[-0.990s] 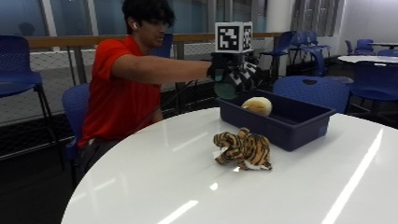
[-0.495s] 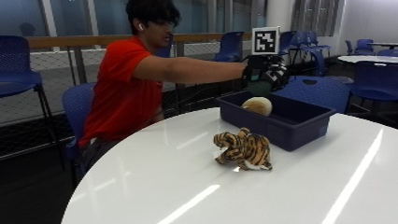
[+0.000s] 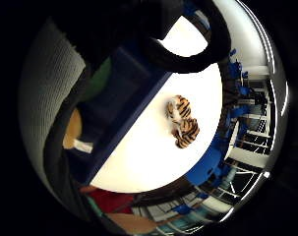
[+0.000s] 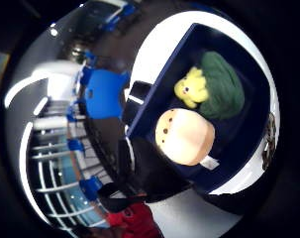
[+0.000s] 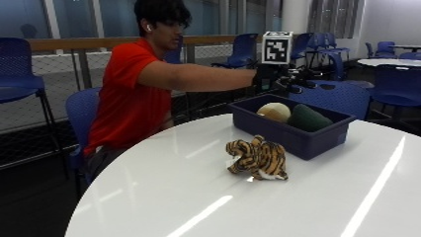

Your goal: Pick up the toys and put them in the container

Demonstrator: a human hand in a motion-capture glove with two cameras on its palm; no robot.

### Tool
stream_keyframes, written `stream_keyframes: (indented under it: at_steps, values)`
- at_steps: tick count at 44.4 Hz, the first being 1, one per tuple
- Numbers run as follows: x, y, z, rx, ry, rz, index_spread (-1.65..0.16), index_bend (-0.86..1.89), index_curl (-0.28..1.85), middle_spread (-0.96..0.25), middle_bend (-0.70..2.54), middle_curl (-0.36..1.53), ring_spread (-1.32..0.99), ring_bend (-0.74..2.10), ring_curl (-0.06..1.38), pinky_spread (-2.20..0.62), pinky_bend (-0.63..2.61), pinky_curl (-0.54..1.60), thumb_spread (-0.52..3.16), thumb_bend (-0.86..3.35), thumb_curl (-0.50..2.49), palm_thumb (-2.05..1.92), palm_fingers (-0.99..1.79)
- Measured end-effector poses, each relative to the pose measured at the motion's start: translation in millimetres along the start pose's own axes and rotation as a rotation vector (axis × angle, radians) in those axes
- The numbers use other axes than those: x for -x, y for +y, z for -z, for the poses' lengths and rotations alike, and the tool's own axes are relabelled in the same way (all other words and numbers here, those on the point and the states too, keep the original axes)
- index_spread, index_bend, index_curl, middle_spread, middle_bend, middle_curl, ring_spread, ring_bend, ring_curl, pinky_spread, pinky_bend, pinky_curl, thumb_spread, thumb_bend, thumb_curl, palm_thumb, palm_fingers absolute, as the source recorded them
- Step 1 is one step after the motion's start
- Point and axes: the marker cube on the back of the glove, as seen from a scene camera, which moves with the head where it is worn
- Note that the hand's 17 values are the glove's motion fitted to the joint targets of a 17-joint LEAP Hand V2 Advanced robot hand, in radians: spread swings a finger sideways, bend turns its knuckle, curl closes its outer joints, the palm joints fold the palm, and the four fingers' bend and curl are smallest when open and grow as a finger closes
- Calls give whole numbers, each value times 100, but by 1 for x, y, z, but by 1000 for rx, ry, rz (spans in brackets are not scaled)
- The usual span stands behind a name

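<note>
My gloved right hand (image 5: 287, 79) hovers above the far end of the navy container (image 5: 309, 143) with fingers spread and holding nothing. Inside the container lie a cream round toy (image 5: 273, 112), a dark green toy (image 5: 309, 118) and a small yellow toy (image 4: 189, 89). The thumb side palm view looks down on the cream toy (image 4: 184, 136) and the green toy (image 4: 221, 84). A striped tiger toy (image 5: 258, 158) lies on the white table (image 5: 197, 197) just in front of the container; it also shows as the tiger (image 3: 183, 120) beside the container wall (image 3: 134, 98).
The round table's edge runs close to the person's red shirt (image 5: 128, 98). Blue chairs (image 5: 335, 96) stand behind the container and around the room. A railing and another white table (image 5: 391, 61) are farther back.
The hand has travelled from beside the person out over the container. The green toy, not seen in the container before, now lies in it next to the cream toy.
</note>
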Motion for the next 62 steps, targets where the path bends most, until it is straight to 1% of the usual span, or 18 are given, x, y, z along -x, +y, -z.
stream_keyframes:
  at_steps: [3,8,12,17,34,42,51,55,62]
  values:
    - [-18,5,4,-30,-4,-46,-36,14,37,-16,4,50,-10,34,36,-1,111,40,102,-9,46,-8,-31]
    - [-51,12,6,-39,51,-119,-36,14,36,-12,6,43,-5,30,34,4,105,38,101,-9,41,-10,-27]
    - [-76,19,5,-56,97,-165,-36,15,34,-10,7,39,-2,28,33,6,102,36,99,-9,37,-11,-26]
    - [-112,30,-1,-85,71,-226,-36,15,33,-9,9,35,0,26,33,9,98,35,92,-12,33,-15,-22]
    - [-221,61,-30,1,61,-431,-36,12,28,-9,11,27,1,23,34,12,97,34,83,-11,26,-14,-18]
    - [-242,61,-49,53,63,-472,-36,11,25,-8,11,24,1,21,34,12,102,35,84,-10,24,-12,-19]
    - [-247,55,-73,80,84,-461,-35,9,22,-8,12,23,2,19,34,13,108,36,86,-8,23,-9,-22]
    - [-251,52,-85,123,73,-469,-34,10,21,-7,13,23,2,13,31,13,113,38,88,-7,23,-8,-24]
    - [-263,50,-99,174,67,-490,-35,12,20,-7,13,23,3,14,28,13,120,39,92,-6,23,-6,-22]
